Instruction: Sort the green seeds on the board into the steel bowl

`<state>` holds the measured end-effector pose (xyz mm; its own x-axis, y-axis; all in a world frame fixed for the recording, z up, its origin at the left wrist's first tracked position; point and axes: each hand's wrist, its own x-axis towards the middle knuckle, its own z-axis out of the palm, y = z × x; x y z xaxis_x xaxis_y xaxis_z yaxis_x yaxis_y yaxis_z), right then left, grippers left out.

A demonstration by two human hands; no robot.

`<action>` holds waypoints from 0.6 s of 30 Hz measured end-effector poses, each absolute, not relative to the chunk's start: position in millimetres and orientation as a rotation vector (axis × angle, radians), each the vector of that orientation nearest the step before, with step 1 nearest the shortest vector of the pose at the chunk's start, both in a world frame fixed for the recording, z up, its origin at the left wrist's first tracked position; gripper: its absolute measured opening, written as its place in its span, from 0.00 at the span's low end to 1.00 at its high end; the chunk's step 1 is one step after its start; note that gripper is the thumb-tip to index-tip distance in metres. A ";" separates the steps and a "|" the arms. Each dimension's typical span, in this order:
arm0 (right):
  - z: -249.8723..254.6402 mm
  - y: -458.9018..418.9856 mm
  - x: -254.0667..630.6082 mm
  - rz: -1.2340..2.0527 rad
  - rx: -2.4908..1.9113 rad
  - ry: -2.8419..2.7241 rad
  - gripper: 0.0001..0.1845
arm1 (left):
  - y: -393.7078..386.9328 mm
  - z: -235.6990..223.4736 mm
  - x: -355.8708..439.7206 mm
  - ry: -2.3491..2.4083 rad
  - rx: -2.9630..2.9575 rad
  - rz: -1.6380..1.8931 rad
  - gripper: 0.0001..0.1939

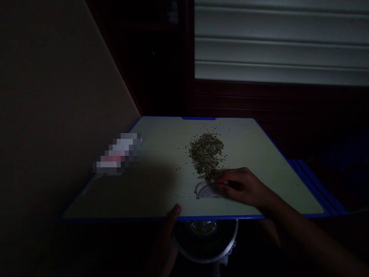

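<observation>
Pale green laminate board with blue plastic rim point(161, 200) sits level, its far edge notched at the centre. Loose heap of small green-brown seeds point(206, 154) lies in the middle of the board towards the far edge, with stray seeds scattered around it. Its near end tapers down to the right hand point(242, 188).

Right hand rests on the board towards the near edge, right of centre. Its fingers point(221, 177) are curled together over a round translucent disc with curved printed lines point(206, 191), and the fingertips press on the disc's upper edge, touching the tail of the heap. Disc lies flat on the board, its material hard to tell in this light.

Left hand point(167, 234) is below the near edge, mostly in shadow. Its thumb point(175, 212) stands up over the blue rim. Other fingers are too dark to read: cannot tell if apart or together.

Round steel bowl point(204, 246) sits just under the near edge, a few seeds visible inside it, between the 2 hands.

Pixelated pink-and-white object point(118, 154) lies at the left edge of the board, too blurred to identify. Beige wall point(57, 115) runs along the left; white slatted blind point(279, 42) hangs beyond the far edge.
</observation>
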<state>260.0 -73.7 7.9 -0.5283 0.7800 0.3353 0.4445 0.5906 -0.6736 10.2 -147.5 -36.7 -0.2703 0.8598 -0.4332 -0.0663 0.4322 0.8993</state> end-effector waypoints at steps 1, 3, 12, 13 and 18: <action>7.8 -73.7 260.0 0.701 -0.958 -2.200 0.08 | -146.4 -33.4 12.1 1.572 0.693 1.053 0.13; 7.3 -73.5 260.1 0.718 -0.928 -2.211 0.08 | -144.3 -28.9 14.1 1.557 0.669 1.046 0.12; 6.3 -72.4 258.8 0.771 -0.777 -2.261 0.06 | -145.0 -28.1 12.0 1.591 0.731 1.060 0.14; 6.4 -72.5 258.7 0.775 -0.770 -2.268 0.06 | -145.2 -27.5 11.9 1.593 0.731 1.051 0.14; 6.7 -73.3 259.0 0.827 -0.739 -2.283 0.07 | -147.2 -34.3 4.8 1.611 0.794 1.017 0.13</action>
<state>259.0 -73.3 6.7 -0.6685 0.6628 0.3373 0.2928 0.6515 -0.6999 4.8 -147.2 -34.3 -0.2555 0.8763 -0.4085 0.0084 0.4245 0.9054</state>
